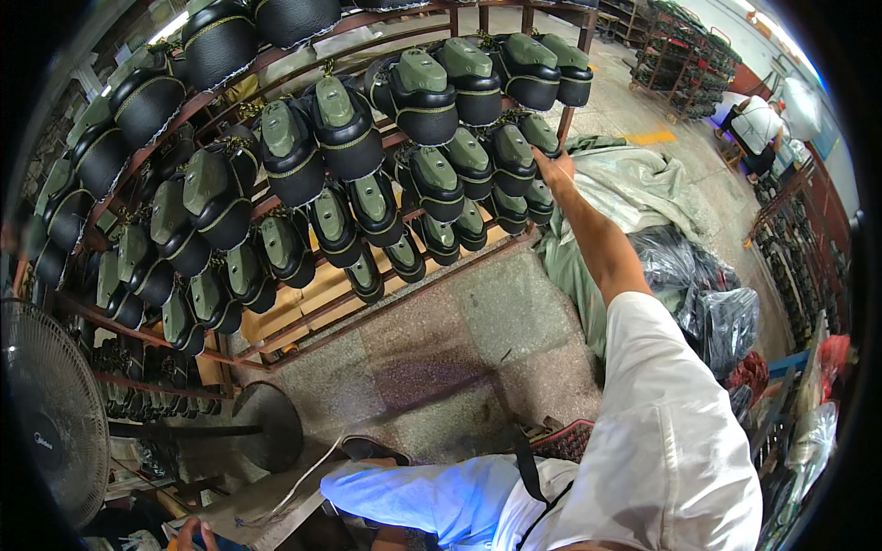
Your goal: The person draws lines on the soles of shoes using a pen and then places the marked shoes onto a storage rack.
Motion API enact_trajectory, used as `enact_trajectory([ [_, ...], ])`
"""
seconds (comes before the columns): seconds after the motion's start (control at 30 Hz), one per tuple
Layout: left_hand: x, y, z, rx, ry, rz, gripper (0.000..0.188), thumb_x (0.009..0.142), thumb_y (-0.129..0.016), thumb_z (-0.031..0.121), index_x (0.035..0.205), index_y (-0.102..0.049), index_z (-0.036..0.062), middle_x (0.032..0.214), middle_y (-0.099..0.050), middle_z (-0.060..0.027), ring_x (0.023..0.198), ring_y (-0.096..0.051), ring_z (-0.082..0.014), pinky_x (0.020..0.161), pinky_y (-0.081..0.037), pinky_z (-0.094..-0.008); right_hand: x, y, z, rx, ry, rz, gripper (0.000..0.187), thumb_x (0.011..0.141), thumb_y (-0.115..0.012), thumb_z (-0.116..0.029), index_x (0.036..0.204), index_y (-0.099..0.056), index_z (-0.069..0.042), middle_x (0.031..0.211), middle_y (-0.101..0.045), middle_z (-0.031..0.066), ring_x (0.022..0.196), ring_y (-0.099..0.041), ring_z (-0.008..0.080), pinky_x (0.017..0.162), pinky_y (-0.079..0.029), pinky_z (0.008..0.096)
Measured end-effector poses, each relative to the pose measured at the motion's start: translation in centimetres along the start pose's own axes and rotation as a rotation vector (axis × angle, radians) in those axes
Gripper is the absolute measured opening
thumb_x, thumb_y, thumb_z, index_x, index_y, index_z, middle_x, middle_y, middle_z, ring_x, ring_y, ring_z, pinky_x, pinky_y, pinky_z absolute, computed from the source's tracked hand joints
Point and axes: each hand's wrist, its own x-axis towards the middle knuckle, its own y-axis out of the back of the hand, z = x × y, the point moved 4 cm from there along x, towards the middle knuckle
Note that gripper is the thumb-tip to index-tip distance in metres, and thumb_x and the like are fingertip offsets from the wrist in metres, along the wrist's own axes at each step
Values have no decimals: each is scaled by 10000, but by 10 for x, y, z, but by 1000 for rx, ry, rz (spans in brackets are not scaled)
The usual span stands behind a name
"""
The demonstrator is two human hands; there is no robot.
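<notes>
My right arm stretches far out to the right end of a metal rack [588,32]. There my right hand [557,168] is closed on the toe of a black shoe upper on a green last [538,134]; some of its fingers are hidden. More black uppers with yellow stitching, pulled over green lasts [334,101], hang in rows on the rack beside it. My left hand [195,534] shows only as fingertips at the lower left edge, set apart, with nothing visible between them. The rest of that hand is out of the picture.
A standing fan [55,413] and its round base [266,427] stand at the left. Green-grey sheeting [634,188] and dark plastic bags [712,303] lie on the floor at the right. Farther off are a loaded rack [684,60] and a seated person [758,129].
</notes>
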Motion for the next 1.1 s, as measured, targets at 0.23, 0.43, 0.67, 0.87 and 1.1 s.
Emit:
enact_trajectory([
  [0.23,-9,-8,-22,-81,74,27,269,1000,-697,251,1115,-750,13,1125,-734,-218,1025,-697,-405,895,-543,-463,-92,80,57,117,58,43,862,769,-810,-644,1256,-703,59,1134,-757,251,1057,-722,381,964,-533,436],
  [0.43,-14,-9,-13,-260,-35,327,219,994,-687,145,1133,-734,-18,1157,-738,-180,1099,-678,-378,982,-517,-452,-256,183,184,321,-249,-118,852,783,-873,-489,1332,-620,112,1248,-702,162,1129,-646,261,1019,-485,383],
  [0.67,-59,-38,119,-543,-375,-29,554,858,-828,291,1326,-674,36,1350,-678,-179,1291,-608,-391,1110,-467,-479,-437,152,66,109,-191,-920,736,791,-871,-421,1290,-650,72,1207,-713,156,1109,-648,224,1005,-489,354],
  [0.87,-136,1,61,-194,-191,15,988,755,-836,563,1525,-496,46,1555,-499,-161,1423,-470,-391,1159,-402,-527,-571,105,-202,700,842,-1828,689,760,-877,-294,1317,-665,54,1230,-744,170,1038,-733,217,932,-570,337],
  [1.1,-295,136,-58,252,322,384,1017,662,-894,500,1495,-538,38,1413,-611,-223,1275,-605,-410,1083,-473,-509,-753,163,-387,1404,1632,-1891,941,675,-973,-432,1405,-605,34,1412,-649,225,1263,-670,327,1101,-514,408],
])
